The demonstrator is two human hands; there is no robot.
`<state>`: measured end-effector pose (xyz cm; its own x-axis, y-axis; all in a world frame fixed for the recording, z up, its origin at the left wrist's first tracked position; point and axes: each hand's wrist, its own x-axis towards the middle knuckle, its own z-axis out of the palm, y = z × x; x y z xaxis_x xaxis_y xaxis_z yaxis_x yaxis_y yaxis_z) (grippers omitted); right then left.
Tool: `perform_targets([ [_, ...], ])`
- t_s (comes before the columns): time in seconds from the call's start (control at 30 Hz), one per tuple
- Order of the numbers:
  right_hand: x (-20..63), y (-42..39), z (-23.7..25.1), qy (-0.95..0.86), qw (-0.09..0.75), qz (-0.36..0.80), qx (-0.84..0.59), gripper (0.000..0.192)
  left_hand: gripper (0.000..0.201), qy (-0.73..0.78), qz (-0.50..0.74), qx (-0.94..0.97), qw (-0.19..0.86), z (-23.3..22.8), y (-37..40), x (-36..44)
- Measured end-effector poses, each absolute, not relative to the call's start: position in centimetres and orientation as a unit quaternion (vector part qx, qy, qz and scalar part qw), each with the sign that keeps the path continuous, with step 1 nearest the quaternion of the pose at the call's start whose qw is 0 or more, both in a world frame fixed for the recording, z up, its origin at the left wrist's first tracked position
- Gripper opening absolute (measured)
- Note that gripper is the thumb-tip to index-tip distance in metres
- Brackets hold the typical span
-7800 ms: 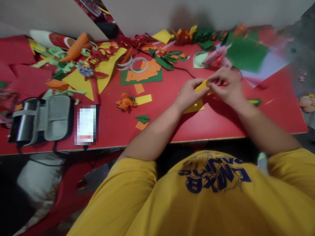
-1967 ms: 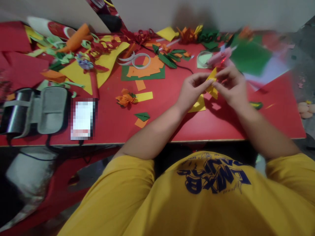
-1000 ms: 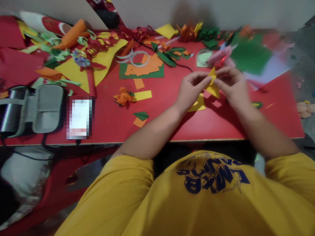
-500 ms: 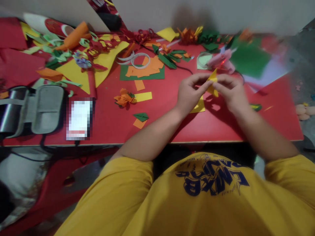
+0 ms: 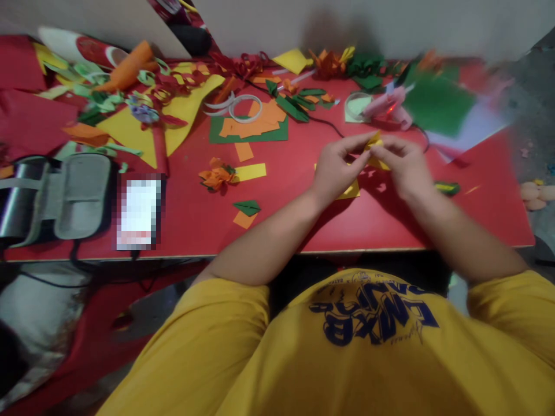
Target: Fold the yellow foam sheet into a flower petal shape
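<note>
Pinching narrowly, the left hand and right hand are holding folded yellow paper beyond the near edge of the table — probably light, easily creasing, best taken by its folds.

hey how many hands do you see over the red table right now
2: the left hand pinches the folded yellow paper from its left side; the right hand grips it from the right, nearer the pink glue gun. No other hands show.
</note>
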<state>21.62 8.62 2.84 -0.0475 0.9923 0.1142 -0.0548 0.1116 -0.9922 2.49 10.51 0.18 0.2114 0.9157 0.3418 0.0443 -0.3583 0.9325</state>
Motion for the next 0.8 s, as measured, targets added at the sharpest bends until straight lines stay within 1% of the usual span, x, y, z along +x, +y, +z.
perform_targets([
  [0.1,22.2,8.9,3.0,-0.524,0.507,0.519,-0.446,0.043,0.041,0.350,0.512,0.643,0.449,-0.2,11.0,2.6],
  [0.2,22.7,9.4,2.8,-0.520,0.501,0.539,-0.434,0.044,0.041,0.347,0.520,0.641,0.446,-0.2,11.0,2.5],
  [0.33,22.5,9.6,2.0,-0.516,0.507,0.541,-0.429,0.043,0.039,0.391,0.511,0.653,0.398,0.4,10.4,2.1],
  [0.43,21.8,9.3,1.4,-0.506,0.525,0.535,-0.427,0.047,0.036,0.408,0.505,0.676,0.349,0.8,10.0,1.8],
  [0.53,21.5,9.0,1.2,-0.519,0.551,0.496,-0.426,0.050,0.035,0.397,0.505,0.692,0.329,0.9,9.9,1.7],
  [0.67,21.9,9.3,1.6,-0.560,0.564,0.414,-0.444,0.045,0.034,0.397,0.502,0.694,0.331,1.0,10.0,1.7],
  [0.73,22.2,9.6,1.9,-0.565,0.547,0.428,-0.445,0.044,0.033,0.404,0.498,0.691,0.333,1.1,10.0,1.7],
  [0.8,22.5,9.8,2.1,-0.560,0.523,0.474,-0.433,0.044,0.030,0.407,0.493,0.689,0.342,1.3,10.1,1.8],
])
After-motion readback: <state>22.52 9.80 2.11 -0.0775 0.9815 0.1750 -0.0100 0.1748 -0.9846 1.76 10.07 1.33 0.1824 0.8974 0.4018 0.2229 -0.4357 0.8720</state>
